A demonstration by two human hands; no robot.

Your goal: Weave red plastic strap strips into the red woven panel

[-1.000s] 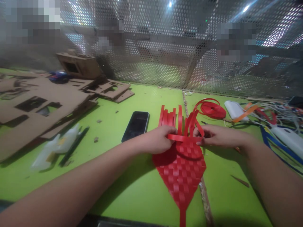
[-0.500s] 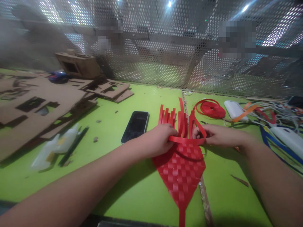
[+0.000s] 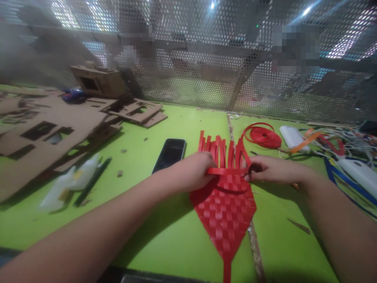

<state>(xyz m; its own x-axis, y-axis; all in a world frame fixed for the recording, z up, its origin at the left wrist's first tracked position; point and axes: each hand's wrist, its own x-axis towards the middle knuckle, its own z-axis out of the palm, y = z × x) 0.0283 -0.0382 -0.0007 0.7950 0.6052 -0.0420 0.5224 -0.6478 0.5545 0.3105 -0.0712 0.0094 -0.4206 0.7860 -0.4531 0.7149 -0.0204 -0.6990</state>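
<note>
A red woven piece lies on the green table, narrowing to a point and a single tail strip near me. Loose strip ends stand up along its far edge. Across that edge runs a red strip. My left hand is closed on this strip's left end, its fingertips partly hidden. My right hand pinches the strip at its right side, where it curves up toward the red strip roll.
A phone lies left of the weave. Further left are glue bottles, a dark pen-like stick and cut cardboard pieces. White devices and tangled cables lie at right. A perforated metal screen stands behind.
The cross strip has been drawn straighter against the weave. My right hand has shifted slightly left and down along it. Some upright strip ends have changed position, and one tall end now stands lower.
</note>
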